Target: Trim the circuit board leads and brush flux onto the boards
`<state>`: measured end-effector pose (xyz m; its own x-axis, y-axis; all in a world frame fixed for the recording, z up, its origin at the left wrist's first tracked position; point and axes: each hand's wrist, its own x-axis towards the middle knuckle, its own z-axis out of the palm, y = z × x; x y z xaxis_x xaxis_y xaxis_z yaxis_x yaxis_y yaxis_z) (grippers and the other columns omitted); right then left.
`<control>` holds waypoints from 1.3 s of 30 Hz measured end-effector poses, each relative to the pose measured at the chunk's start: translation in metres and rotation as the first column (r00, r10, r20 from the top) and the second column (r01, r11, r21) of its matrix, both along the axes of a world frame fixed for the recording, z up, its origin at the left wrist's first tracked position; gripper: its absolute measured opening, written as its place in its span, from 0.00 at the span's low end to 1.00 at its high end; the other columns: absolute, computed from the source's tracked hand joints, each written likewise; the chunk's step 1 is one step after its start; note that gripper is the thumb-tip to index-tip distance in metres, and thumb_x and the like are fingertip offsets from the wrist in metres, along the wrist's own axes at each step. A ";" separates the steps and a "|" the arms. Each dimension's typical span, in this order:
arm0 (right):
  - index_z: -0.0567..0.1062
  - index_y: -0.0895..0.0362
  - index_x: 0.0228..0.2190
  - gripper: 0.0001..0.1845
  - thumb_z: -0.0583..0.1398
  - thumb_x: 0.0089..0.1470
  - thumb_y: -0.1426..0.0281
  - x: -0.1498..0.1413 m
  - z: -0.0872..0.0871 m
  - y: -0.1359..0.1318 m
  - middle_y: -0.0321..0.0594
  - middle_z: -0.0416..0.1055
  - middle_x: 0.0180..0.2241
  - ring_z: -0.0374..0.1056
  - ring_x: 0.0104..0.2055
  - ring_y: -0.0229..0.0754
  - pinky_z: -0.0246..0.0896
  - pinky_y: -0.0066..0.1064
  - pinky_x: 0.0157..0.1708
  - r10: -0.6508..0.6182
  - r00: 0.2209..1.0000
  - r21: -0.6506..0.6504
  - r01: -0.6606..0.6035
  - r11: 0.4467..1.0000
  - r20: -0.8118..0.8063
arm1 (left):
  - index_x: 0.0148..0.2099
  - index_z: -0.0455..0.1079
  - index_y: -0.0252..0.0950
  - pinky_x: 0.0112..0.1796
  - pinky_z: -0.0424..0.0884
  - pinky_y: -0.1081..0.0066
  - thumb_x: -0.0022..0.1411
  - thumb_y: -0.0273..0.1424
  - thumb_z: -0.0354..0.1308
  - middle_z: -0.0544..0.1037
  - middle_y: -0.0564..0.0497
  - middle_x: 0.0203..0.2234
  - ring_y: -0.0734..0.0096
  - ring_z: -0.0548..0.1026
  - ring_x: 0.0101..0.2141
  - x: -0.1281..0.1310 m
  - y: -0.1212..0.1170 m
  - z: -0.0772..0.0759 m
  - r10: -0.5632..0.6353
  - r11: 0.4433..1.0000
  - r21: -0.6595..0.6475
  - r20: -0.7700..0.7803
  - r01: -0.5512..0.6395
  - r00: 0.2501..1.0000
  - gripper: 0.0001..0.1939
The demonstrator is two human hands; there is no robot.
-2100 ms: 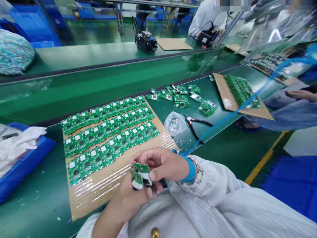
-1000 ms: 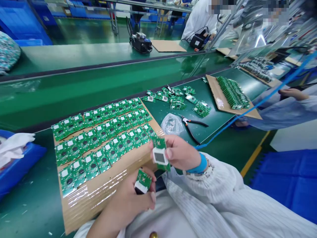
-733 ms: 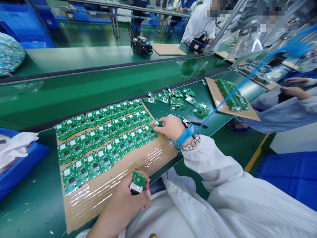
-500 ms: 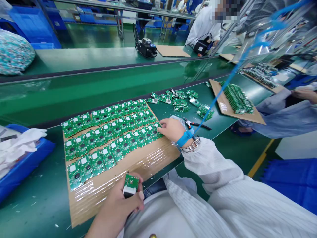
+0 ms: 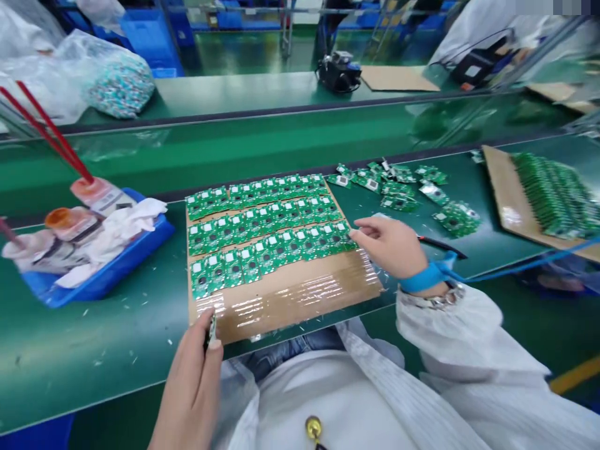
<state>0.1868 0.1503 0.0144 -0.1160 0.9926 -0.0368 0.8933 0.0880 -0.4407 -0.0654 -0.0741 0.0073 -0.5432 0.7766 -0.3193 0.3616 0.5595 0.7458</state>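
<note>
A taped cardboard sheet [image 5: 300,294] lies in front of me with three rows of small green circuit boards [image 5: 267,219] on it. My left hand [image 5: 194,381] is closed on one small circuit board [image 5: 210,330], held edge-on at the sheet's near left corner. My right hand [image 5: 391,245], with a blue wrist strap [image 5: 424,277], rests at the right end of the nearest row, fingers loosely curled and touching the last board [image 5: 349,240]. Nothing shows inside that hand.
A blue tray [image 5: 105,269] with white cloth and orange-capped bottles stands at the left. Loose boards [image 5: 398,187] lie at the back right, black-handled pliers [image 5: 443,245] sit behind my right hand, and another cardboard sheet [image 5: 506,194] with stacked boards is further right. A conveyor belt [image 5: 262,147] runs behind.
My right hand carried a board to the right end of the nearest row, set it down and now rests beside it. My left hand moved left with its board. The view swung left.
</note>
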 end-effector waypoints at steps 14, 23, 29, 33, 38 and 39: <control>0.77 0.60 0.40 0.21 0.57 0.48 0.60 0.010 0.004 -0.034 0.46 0.77 0.32 0.72 0.33 0.46 0.65 0.37 0.36 0.096 0.983 -0.175 -0.123 0.977 -0.153 | 0.57 0.62 0.38 0.21 0.53 0.69 0.62 0.43 0.47 0.75 0.43 0.40 0.55 0.74 0.32 0.008 0.015 -0.006 -0.075 0.934 -0.305 -0.676 -0.186 0.733 0.24; 0.77 0.60 0.39 0.24 0.56 0.44 0.58 0.008 0.009 -0.040 0.44 0.76 0.33 0.70 0.33 0.46 0.65 0.38 0.37 0.051 0.986 -0.256 -0.090 0.962 -0.156 | 0.54 0.64 0.34 0.36 0.70 0.66 0.55 0.33 0.55 0.72 0.44 0.46 0.60 0.73 0.41 -0.014 -0.015 -0.016 -0.243 0.967 -0.199 -0.512 0.161 0.824 0.23; 0.77 0.58 0.38 0.24 0.55 0.45 0.57 0.006 0.009 -0.042 0.44 0.76 0.31 0.70 0.31 0.47 0.65 0.39 0.35 0.109 0.981 -0.242 -0.147 0.959 -0.163 | 0.49 0.69 0.35 0.36 0.71 0.66 0.57 0.29 0.50 0.75 0.45 0.46 0.60 0.75 0.40 -0.029 -0.017 -0.017 -0.308 0.950 -0.215 -0.533 0.226 0.788 0.17; 0.76 0.59 0.39 0.25 0.55 0.45 0.56 0.007 0.006 -0.042 0.45 0.76 0.32 0.71 0.32 0.48 0.66 0.40 0.35 0.142 0.971 -0.245 -0.188 0.951 -0.193 | 0.47 0.72 0.37 0.38 0.71 0.66 0.57 0.30 0.50 0.76 0.46 0.45 0.59 0.76 0.41 -0.035 -0.011 -0.014 -0.323 0.946 -0.204 -0.571 0.250 0.754 0.16; 0.76 0.60 0.39 0.24 0.56 0.46 0.57 0.009 0.005 -0.042 0.44 0.76 0.32 0.71 0.31 0.45 0.67 0.38 0.34 0.148 0.958 -0.217 -0.204 0.955 -0.246 | 0.46 0.72 0.36 0.39 0.71 0.63 0.57 0.33 0.49 0.77 0.44 0.43 0.57 0.76 0.39 -0.050 -0.012 -0.022 -0.331 0.943 -0.183 -0.598 0.277 0.730 0.17; 0.76 0.60 0.39 0.23 0.56 0.47 0.58 0.010 0.006 -0.043 0.44 0.76 0.32 0.71 0.31 0.44 0.67 0.36 0.34 0.149 0.953 -0.201 -0.205 0.958 -0.262 | 0.46 0.71 0.36 0.39 0.72 0.62 0.57 0.35 0.49 0.77 0.44 0.43 0.56 0.76 0.39 -0.054 -0.015 -0.026 -0.339 0.940 -0.185 -0.593 0.287 0.730 0.17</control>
